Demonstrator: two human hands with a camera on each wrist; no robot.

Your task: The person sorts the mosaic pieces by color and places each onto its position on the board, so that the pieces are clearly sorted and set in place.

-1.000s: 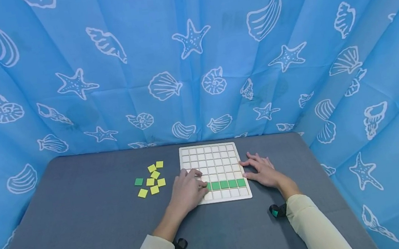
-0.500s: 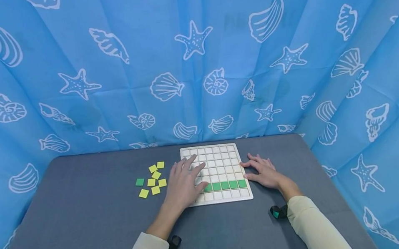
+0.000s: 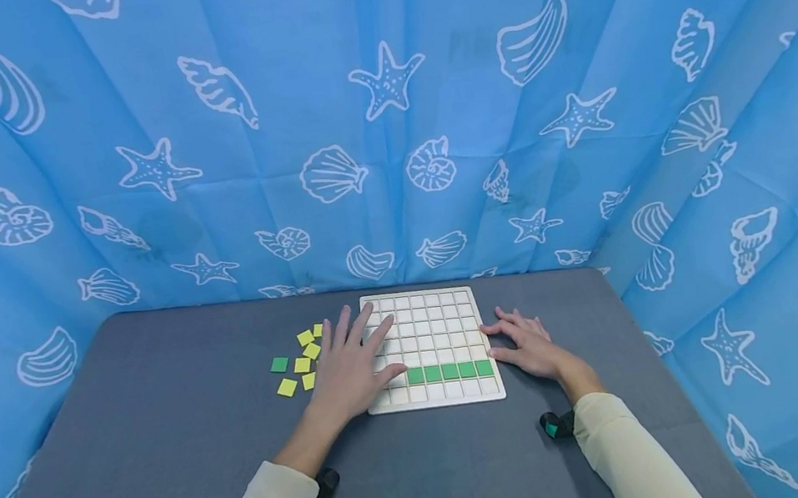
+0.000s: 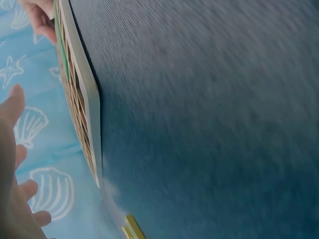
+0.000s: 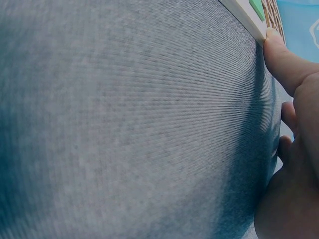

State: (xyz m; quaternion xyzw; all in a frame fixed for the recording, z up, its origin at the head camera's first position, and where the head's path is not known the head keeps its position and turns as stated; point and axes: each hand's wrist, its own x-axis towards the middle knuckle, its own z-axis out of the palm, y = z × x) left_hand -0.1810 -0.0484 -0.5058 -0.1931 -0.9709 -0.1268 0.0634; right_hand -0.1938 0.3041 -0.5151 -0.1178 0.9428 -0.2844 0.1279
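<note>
A white grid board (image 3: pixel 433 326) lies flat on the grey table, divided into small square cells. Several green tiles (image 3: pixel 449 371) fill a row near its front edge. My left hand (image 3: pixel 343 372) hovers over the board's left edge, fingers spread, nothing held; the left wrist view shows its fingers (image 4: pixel 30 188) apart from the board (image 4: pixel 92 107). At the board's right edge rests my right hand (image 3: pixel 528 345); in the right wrist view its thumb (image 5: pixel 281 57) touches the rim near the corner (image 5: pixel 249 20).
Several loose yellow tiles (image 3: pixel 302 364) and one green tile (image 3: pixel 279 365) lie left of the board, some partly hidden by the left hand. A blue curtain (image 3: pixel 246 177) with white shell prints hangs behind the table (image 3: pixel 168 448).
My left hand has lifted off the green row and moved left, its fingers spreading, uncovering the row's left end. My right hand stays at the board's right edge.
</note>
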